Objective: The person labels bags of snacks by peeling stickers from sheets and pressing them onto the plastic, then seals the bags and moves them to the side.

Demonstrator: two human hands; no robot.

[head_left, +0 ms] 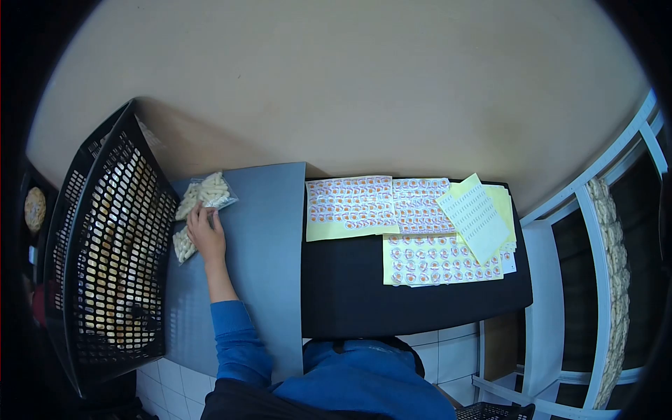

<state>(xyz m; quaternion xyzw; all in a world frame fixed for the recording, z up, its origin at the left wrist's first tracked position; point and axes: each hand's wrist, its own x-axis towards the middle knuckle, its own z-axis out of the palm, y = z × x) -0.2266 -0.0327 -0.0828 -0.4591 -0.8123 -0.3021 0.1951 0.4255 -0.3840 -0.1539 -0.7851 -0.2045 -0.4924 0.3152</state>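
My left hand [205, 236] reaches across the grey tabletop, its fingers bent and closed on the near edge of a clear plastic bag of pale, stick-shaped pieces [213, 190]. This bag lies flat close to the wall. Just left of my wrist, a second clear bag of the same pieces [183, 246] rests beside the basket, partly covered by my hand. The contents look like pale snack sticks, but the exact kind is too small to tell. My right hand is outside the view.
A tall black perforated basket [78, 308] holding many packed bags stands at the left. Printed sticker sheets [350, 203] and a yellow-edged label sheet [474, 218] lie on the black surface [343, 294] to the right. A white-framed rack [546, 280] stands far right.
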